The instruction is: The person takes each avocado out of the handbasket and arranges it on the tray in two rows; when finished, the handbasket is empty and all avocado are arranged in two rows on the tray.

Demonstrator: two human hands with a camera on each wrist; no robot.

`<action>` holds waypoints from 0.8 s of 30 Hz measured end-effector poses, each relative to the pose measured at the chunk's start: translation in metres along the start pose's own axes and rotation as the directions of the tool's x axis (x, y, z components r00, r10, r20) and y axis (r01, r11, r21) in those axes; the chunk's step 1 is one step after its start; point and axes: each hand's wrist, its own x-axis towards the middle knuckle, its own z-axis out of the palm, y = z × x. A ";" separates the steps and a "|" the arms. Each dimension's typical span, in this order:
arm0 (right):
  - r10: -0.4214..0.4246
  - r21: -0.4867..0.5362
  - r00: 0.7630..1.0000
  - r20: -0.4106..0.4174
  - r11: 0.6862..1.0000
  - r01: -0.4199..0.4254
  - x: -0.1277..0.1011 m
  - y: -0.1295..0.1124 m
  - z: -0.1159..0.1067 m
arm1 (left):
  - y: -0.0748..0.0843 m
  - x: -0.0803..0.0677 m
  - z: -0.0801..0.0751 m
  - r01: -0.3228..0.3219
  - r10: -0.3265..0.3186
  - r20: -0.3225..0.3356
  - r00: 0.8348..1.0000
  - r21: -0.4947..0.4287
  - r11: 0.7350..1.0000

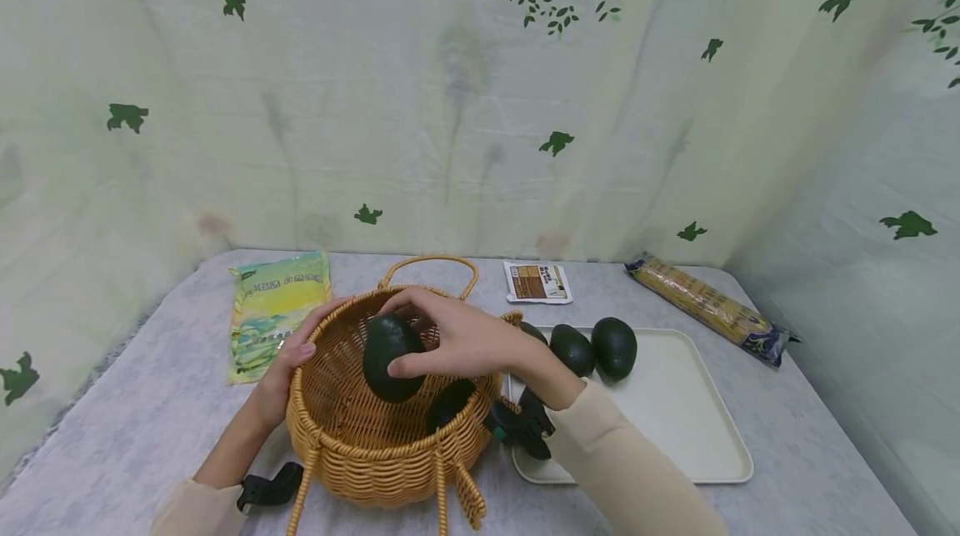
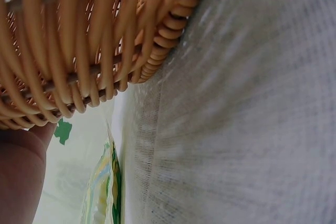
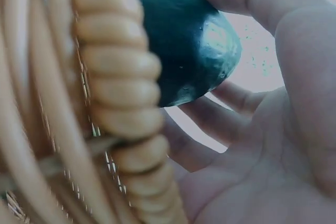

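My right hand (image 1: pixel 457 336) pinches a dark green avocado (image 1: pixel 392 358) between thumb and fingers, over the opening of a wicker basket (image 1: pixel 390 469). In the right wrist view the held avocado (image 3: pixel 184 40) shows past the basket's braided rim (image 3: pixel 118 56). My left hand (image 1: pixel 288 365) grips the basket's left rim, thumb over the edge and fingers against the outside wall. Another avocado (image 1: pixel 450 404) lies inside the basket on the right. The left wrist view shows the woven side (image 2: pixel 79 40) close up, with part of the left hand (image 2: pixel 21 171) beneath it.
Right of the basket, a white tray (image 1: pixel 675 419) bears several avocados (image 1: pixel 614 348) at its back left. A yellow-green packet (image 1: pixel 277 311) lies at left, a small white-and-brown packet (image 1: pixel 537 283) behind, and a long pasta-like package (image 1: pixel 708 307) at back right. A basket handle (image 1: pixel 431 259) arches up behind.
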 end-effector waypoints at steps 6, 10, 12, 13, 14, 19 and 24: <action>-0.023 0.079 0.999 -0.041 0.997 0.026 -0.008 0.001 0.001 | -0.002 -0.001 -0.001 0.012 -0.012 -0.016 1.000 0.020 1.000; 0.000 0.087 0.998 -0.064 0.996 0.006 -0.015 0.002 0.001 | -0.003 -0.001 -0.001 0.018 -0.018 -0.019 1.000 0.017 1.000; 0.002 0.099 0.997 -0.075 0.995 0.006 -0.020 0.002 0.000 | -0.004 0.000 -0.001 0.017 -0.016 -0.020 1.000 0.018 1.000; 0.001 0.107 0.997 -0.078 0.994 0.007 -0.022 0.002 0.000 | -0.004 0.000 -0.001 0.015 -0.015 -0.021 1.000 0.020 1.000; 0.001 0.105 0.996 -0.085 0.994 0.008 -0.024 0.002 -0.001 | -0.004 0.000 -0.001 0.013 -0.013 -0.020 1.000 0.020 1.000; -0.001 0.097 0.994 -0.106 0.995 0.012 -0.034 0.000 -0.005 | -0.003 0.000 0.000 0.004 -0.004 -0.020 1.000 0.022 1.000; -0.016 0.094 0.990 -0.142 0.995 0.029 -0.043 -0.001 -0.009 | -0.003 0.000 0.000 0.007 -0.007 -0.024 1.000 0.019 1.000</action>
